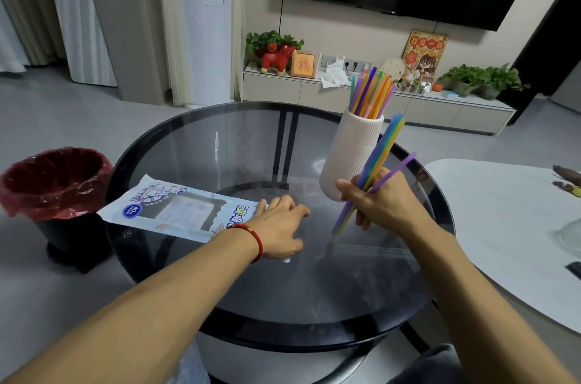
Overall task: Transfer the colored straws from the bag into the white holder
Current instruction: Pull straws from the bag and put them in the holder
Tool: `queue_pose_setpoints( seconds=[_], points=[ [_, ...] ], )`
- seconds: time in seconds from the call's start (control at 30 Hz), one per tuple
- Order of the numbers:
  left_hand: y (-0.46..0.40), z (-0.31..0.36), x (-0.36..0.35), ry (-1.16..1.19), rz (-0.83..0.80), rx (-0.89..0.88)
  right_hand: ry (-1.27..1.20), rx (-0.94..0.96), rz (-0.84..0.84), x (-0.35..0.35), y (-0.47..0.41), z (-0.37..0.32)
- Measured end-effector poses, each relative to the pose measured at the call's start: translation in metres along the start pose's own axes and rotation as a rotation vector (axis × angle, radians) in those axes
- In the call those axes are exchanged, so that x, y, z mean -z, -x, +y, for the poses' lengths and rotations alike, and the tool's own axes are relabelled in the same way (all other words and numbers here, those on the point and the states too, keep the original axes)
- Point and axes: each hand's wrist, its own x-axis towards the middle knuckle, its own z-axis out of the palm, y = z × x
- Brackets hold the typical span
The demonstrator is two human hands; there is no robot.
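A flat white-and-blue straw bag [176,210] lies on the left of the round glass table [239,144]. My left hand [279,226] rests on the bag's open right end, fingers spread and pressing it down. My right hand [380,198] grips a bundle of colored straws [375,160], tilted up to the right, just in front of the white ribbed holder [349,157]. Several colored straws [372,92] stand in the holder. The bundle's lower tips hang a little above the glass.
A black bin with a red liner [56,182] stands on the floor left of the table. A white table [503,226] adjoins on the right with small items at its far edge. A TV cabinet with plants sits behind.
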Motion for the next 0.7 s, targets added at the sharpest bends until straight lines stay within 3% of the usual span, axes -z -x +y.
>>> queue_pose_setpoints(
  seconds=[0.2, 0.57, 0.7],
  points=[
    [-0.002, 0.001, 0.000, 0.013, 0.014, -0.007, 0.076, 0.009, -0.008, -0.001, -0.001, -0.002],
    [-0.002, 0.004, 0.002, 0.016, 0.045, -0.030, -0.011, -0.042, -0.071, -0.003, -0.006, 0.006],
    [-0.001, 0.008, 0.006, 0.127, 0.165, -0.076, -0.157, 0.016, 0.062, 0.011, -0.004, 0.001]
  ],
)
